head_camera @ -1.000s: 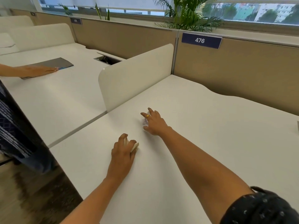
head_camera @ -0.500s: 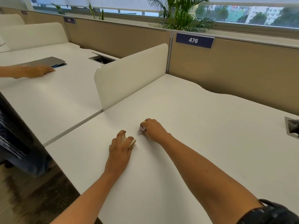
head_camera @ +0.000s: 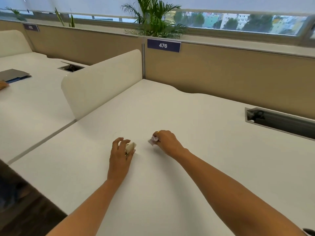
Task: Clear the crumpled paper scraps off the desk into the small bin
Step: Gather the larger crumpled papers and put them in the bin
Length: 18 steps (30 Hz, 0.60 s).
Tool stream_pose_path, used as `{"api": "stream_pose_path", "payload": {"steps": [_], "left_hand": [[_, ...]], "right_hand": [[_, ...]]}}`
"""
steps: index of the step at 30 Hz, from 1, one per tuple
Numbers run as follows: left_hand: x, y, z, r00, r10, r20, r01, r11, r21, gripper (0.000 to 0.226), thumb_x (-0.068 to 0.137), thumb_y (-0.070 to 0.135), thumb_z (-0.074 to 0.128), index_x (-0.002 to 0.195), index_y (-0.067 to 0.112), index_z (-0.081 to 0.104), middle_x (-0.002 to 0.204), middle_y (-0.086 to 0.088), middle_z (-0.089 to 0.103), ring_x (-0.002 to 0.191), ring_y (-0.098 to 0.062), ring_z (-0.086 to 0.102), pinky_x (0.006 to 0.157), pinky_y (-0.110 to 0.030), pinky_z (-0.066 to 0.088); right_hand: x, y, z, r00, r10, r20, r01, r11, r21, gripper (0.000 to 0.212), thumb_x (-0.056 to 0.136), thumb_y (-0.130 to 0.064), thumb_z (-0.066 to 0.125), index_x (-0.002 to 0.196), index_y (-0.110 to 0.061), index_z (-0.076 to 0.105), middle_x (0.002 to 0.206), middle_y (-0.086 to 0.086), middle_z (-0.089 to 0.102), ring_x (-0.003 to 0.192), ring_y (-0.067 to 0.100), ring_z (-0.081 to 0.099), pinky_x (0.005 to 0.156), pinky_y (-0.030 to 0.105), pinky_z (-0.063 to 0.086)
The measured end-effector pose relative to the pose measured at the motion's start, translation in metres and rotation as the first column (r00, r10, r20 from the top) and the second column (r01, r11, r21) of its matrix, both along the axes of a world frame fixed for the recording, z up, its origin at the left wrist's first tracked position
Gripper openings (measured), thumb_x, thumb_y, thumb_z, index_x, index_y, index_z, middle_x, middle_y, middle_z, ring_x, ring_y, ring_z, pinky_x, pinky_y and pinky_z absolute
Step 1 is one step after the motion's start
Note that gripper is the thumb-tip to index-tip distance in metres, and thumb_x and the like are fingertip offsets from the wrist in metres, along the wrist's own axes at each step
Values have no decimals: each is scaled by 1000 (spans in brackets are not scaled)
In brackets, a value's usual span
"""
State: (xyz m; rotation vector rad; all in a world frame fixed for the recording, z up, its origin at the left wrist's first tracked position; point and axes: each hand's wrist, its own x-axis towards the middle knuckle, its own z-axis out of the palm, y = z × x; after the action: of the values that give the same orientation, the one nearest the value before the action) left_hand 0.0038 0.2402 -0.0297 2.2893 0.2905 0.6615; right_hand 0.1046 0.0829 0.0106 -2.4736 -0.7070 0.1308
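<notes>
My left hand rests on the white desk with its fingers curled round a cream crumpled paper scrap that shows past the fingertips. My right hand, a gold ring on one finger, pinches a small white crumpled scrap just above the desk surface. The two hands lie side by side near the middle of the desk, a short gap between them. No bin is in view.
A cream divider panel stands at the desk's left. A tan partition labelled 476 runs behind. An open cable tray sits at the right. On the neighbouring desk lie a grey folder and another person's hand.
My right hand went from reaching with spread fingers to closing on the white scrap and drew back toward me. My left hand kept its hold. The view shifted right, showing the cable tray.
</notes>
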Motion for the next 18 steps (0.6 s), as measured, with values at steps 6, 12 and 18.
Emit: {"api": "stream_pose_path", "payload": {"steps": [6,12,18], "left_hand": [[12,-101,3,987,-161,-15,160,986,-46,35,82,3,64,115,1,52,131,-12,42,99,-27,58,83,-34,52],[14,-197,-4,932,-360,-44,358,933,-46,31,81,-1,62,111,-3,55,120,-13,54,92,-17,54,77,-17,38],[13,-277,-4,875,-481,-55,476,875,-83,27,78,3,68,104,-1,63,111,-10,64,91,-20,60,77,-17,40]], "right_hand": [[-21,-114,8,980,-201,1,201,979,42,17,90,-7,52,106,-5,49,102,19,67,90,33,62,76,36,49],[-43,-222,20,914,-401,-60,404,914,32,5,87,-7,60,86,-6,55,104,19,69,99,31,63,83,35,49],[-65,-322,20,824,-555,112,553,831,52,21,83,-16,68,97,0,68,110,11,56,101,26,55,75,26,41]]}}
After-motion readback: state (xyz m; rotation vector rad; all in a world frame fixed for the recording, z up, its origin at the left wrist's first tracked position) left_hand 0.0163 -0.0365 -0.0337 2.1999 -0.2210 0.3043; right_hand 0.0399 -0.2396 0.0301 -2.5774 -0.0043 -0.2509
